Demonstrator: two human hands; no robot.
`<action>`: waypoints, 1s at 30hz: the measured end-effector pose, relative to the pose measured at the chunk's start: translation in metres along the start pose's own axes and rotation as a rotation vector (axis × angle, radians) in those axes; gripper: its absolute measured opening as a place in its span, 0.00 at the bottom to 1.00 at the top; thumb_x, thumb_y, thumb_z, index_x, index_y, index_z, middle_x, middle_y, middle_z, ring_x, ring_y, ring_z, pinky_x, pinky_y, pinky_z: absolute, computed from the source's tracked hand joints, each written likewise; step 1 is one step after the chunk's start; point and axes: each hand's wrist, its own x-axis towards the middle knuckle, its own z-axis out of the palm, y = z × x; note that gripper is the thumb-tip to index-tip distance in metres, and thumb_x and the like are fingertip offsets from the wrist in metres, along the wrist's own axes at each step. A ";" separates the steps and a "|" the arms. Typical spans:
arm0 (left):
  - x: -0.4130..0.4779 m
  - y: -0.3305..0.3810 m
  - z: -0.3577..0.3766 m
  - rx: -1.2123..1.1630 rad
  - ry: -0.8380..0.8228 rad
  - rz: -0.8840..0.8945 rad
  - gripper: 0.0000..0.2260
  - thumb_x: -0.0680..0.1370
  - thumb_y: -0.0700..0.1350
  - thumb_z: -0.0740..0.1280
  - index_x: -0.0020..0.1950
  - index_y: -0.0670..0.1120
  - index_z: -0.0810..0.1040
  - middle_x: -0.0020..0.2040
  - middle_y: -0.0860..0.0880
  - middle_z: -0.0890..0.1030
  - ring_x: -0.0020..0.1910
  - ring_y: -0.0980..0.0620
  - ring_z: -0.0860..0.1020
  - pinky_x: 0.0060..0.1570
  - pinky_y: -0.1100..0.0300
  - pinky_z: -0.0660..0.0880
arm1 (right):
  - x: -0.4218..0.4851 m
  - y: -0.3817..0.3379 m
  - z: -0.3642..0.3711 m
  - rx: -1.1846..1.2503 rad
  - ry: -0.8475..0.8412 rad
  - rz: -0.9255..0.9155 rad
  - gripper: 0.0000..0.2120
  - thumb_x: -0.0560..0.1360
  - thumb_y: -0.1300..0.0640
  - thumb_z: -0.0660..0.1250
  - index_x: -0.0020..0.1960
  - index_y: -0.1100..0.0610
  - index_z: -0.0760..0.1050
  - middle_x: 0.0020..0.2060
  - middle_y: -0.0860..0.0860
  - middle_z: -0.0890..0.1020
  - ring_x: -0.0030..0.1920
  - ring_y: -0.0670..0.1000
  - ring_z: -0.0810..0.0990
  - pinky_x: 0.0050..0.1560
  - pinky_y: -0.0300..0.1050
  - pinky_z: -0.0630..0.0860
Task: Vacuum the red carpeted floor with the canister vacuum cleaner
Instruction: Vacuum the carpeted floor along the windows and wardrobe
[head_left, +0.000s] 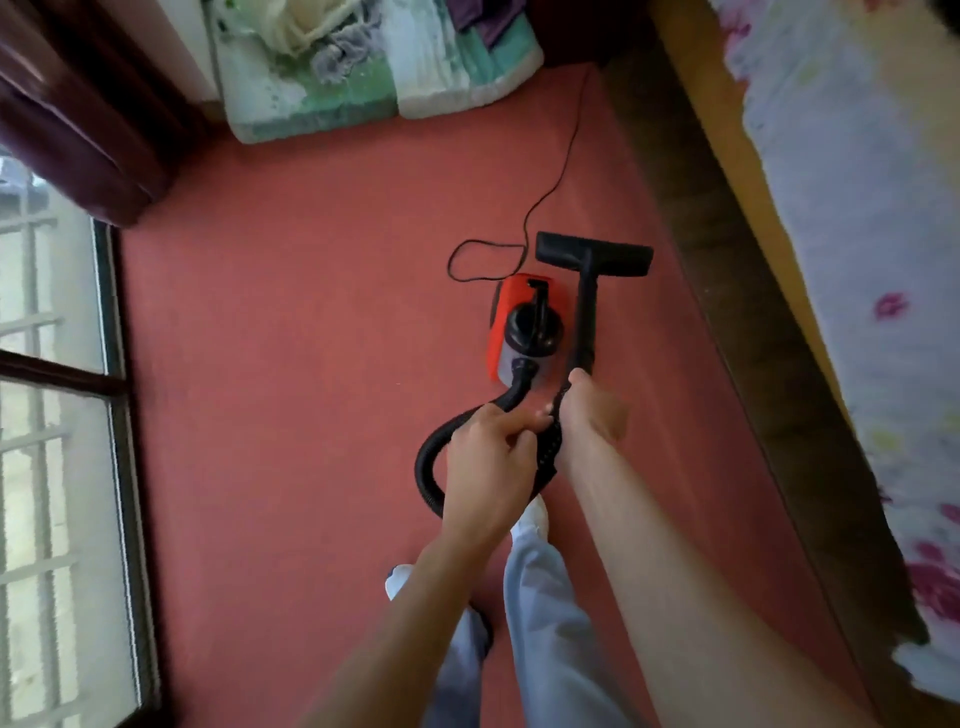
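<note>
A small orange and black canister vacuum (519, 322) sits on the red carpet (291, 332) ahead of me. Its black hose (431, 457) loops out from the front of the canister and round to my hands. My right hand (592, 410) grips the black wand (586, 317), which ends in a wide black floor nozzle (595, 254) lying on the carpet just right of the canister. My left hand (493, 457) grips the hose close beside the right one. A thin black power cord (550, 192) runs from the canister toward the far wall.
A bed with a wooden frame (727, 218) and flowered cover (862, 208) borders the carpet on the right. Folded bedding (363, 88) lies at the far edge. A window with bars (57, 415) and a dark curtain (78, 130) stand on the left. My legs and white socks are below.
</note>
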 end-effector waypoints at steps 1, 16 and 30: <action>-0.002 0.008 0.006 0.043 -0.041 0.043 0.17 0.76 0.36 0.61 0.53 0.52 0.86 0.47 0.53 0.81 0.42 0.56 0.77 0.43 0.66 0.73 | 0.003 -0.003 -0.012 0.055 0.025 0.049 0.10 0.74 0.53 0.64 0.43 0.60 0.79 0.29 0.53 0.78 0.25 0.53 0.75 0.25 0.41 0.72; -0.051 0.112 0.157 0.645 -0.859 0.276 0.16 0.78 0.45 0.58 0.55 0.46 0.85 0.51 0.45 0.79 0.49 0.45 0.77 0.51 0.56 0.75 | 0.046 0.024 -0.218 0.778 0.414 0.483 0.06 0.77 0.61 0.65 0.43 0.63 0.72 0.33 0.54 0.74 0.28 0.53 0.72 0.26 0.44 0.69; -0.146 0.078 0.215 0.921 -1.230 0.665 0.14 0.79 0.41 0.61 0.54 0.48 0.85 0.46 0.48 0.78 0.46 0.46 0.78 0.47 0.54 0.74 | 0.009 0.131 -0.306 1.309 0.644 0.625 0.14 0.81 0.58 0.63 0.37 0.62 0.71 0.31 0.55 0.73 0.28 0.52 0.71 0.26 0.45 0.68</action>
